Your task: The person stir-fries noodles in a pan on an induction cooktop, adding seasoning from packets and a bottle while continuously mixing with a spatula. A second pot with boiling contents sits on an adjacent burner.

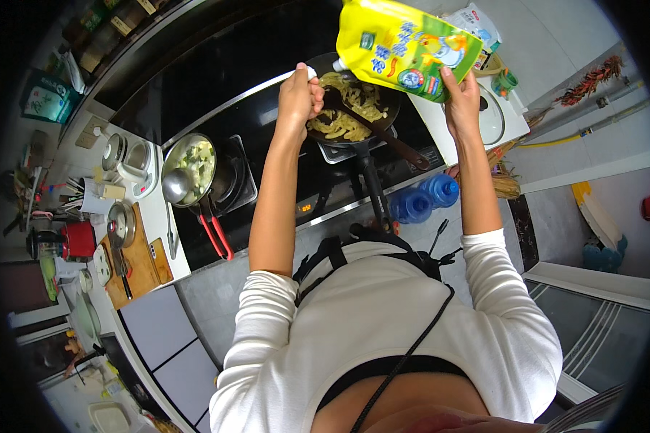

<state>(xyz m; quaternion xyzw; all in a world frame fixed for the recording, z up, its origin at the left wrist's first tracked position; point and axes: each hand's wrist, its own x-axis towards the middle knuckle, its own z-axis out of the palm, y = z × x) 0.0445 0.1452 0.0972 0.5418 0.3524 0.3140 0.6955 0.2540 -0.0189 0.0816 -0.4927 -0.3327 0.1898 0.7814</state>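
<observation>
My right hand (462,100) grips the lower corner of a yellow and green spouted pouch (406,48), which bears printed writing. Tilted over the frying pan, its white spout (338,65) points toward my left hand (300,100). That hand is closed around a small white object (311,72), mostly hidden by the fingers. Beneath both hands, a dark frying pan (392,111) stands on the cooktop and holds pale yellow strips of food (341,125). A dark brown wooden spatula (392,142) lies across the pan, its handle past the rim.
On the left burner side, a pot (212,162) with red handles holds pale and green food and a ladle (177,185). A glass lid (490,119) lies at right. Blue water bottles (411,205) stand below. A cutting board (135,270) carries a lidded pan and a knife.
</observation>
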